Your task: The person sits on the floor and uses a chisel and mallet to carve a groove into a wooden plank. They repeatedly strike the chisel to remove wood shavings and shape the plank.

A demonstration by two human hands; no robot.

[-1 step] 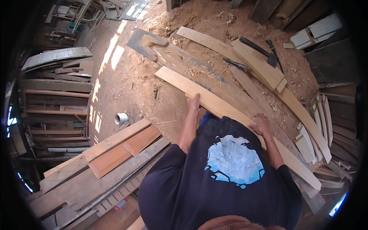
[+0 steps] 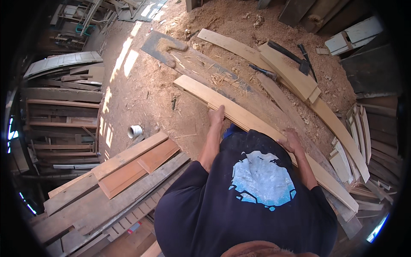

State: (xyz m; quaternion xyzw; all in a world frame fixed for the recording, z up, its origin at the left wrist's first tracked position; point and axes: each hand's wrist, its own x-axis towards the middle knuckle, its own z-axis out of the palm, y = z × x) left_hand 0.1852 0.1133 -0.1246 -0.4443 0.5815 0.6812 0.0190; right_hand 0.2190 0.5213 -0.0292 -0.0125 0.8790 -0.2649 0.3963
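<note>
A long pale wooden plank lies slantwise in front of my body, running from upper left to lower right. My left hand grips its near edge, the thumb on the wood and the other fingers partly hidden. Farther along to the right, my right hand is curled over the same plank, its fingertips partly out of sight. A groove or step shows along the plank's near side. Beyond it is a worn workbench board strewn with shavings, with a dark notched end piece.
A hammer and a chisel-like tool rest on or by pale boards at the right. Stacked boards and a reddish panel stand at the lower left, near a white cup-like container. Sawdust covers the floor.
</note>
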